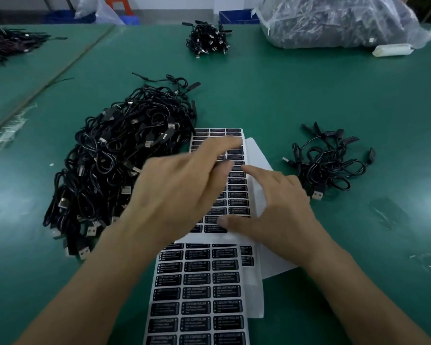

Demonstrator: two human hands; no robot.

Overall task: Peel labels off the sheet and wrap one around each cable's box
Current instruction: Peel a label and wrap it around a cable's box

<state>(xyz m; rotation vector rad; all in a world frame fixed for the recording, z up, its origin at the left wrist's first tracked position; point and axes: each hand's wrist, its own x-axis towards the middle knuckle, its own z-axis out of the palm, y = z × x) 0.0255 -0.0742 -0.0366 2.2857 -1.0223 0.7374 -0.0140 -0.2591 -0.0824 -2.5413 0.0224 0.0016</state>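
Two white sheets of black labels lie on the green table: a far sheet [238, 192] under my hands and a near sheet [199, 290] at the bottom centre. My left hand [182, 188] is blurred, its fingers stretched flat over the far sheet's upper labels. My right hand [274, 207] rests on the same sheet with forefinger and thumb spread, holding nothing. A big heap of black cables [120, 165] with small boxes and USB plugs lies left of the sheets. A small bunch of cables [331, 163] lies to the right.
Another cable bundle [207, 41] sits far centre, and more cables [8, 43] lie far left. A clear plastic bag of cables [339, 21] stands far right, a white object [393, 49] beside it. Blue bins [237, 16] stand beyond the table's far edge.
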